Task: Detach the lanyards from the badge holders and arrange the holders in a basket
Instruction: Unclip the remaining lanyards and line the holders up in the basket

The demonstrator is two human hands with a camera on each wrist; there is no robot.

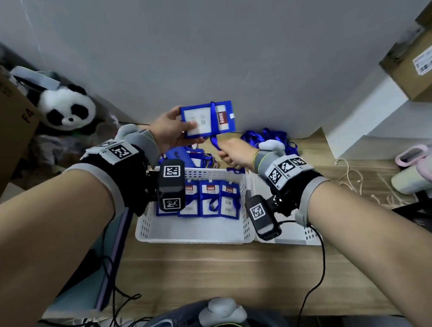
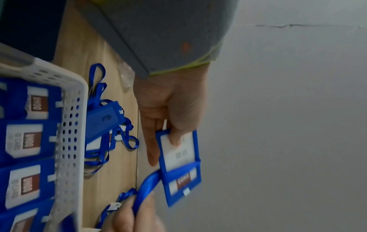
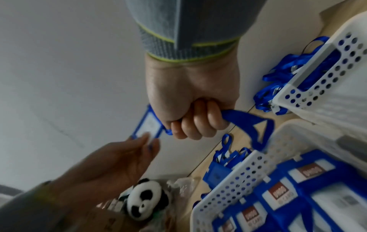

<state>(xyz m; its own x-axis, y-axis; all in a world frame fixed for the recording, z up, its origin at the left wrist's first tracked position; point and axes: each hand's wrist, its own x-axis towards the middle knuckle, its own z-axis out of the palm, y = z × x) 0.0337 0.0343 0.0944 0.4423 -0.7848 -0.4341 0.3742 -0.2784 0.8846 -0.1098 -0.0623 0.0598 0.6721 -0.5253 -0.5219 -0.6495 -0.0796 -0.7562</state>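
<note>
Head view first: I had my left hand (image 1: pixel 168 130) raised over the far end of the bench (image 1: pixel 216 272), thumb pinching the face of a blue badge holder (image 1: pixel 207 119) against the fingers behind it, so the holder stayed steady in the air. My right hand (image 1: pixel 235 153) sat just below it, fingers curled tight round the blue lanyard (image 1: pixel 214 140), which ran up across the holder; I judged that grip was there to pull the strap free. Beneath both hands stood the white basket (image 1: pixel 196 236), with detached holders (image 1: pixel 210 199) lined up along its far side, and loose lanyards (image 1: pixel 266 136) lay heaped behind it on the bench, well clear of the sorted ones.

Left wrist view showed the thumb (image 2: pixel 175 138) pressed on the holder's clear window, keeping it flat while the strap went taut toward the other fist.

Right wrist view showed my curled fingers (image 3: pixel 198 124) closed on the ribbon, its slack looping toward the basket rim (image 3: pixel 234 177). Whether the clip had released, I could not tell.
</note>
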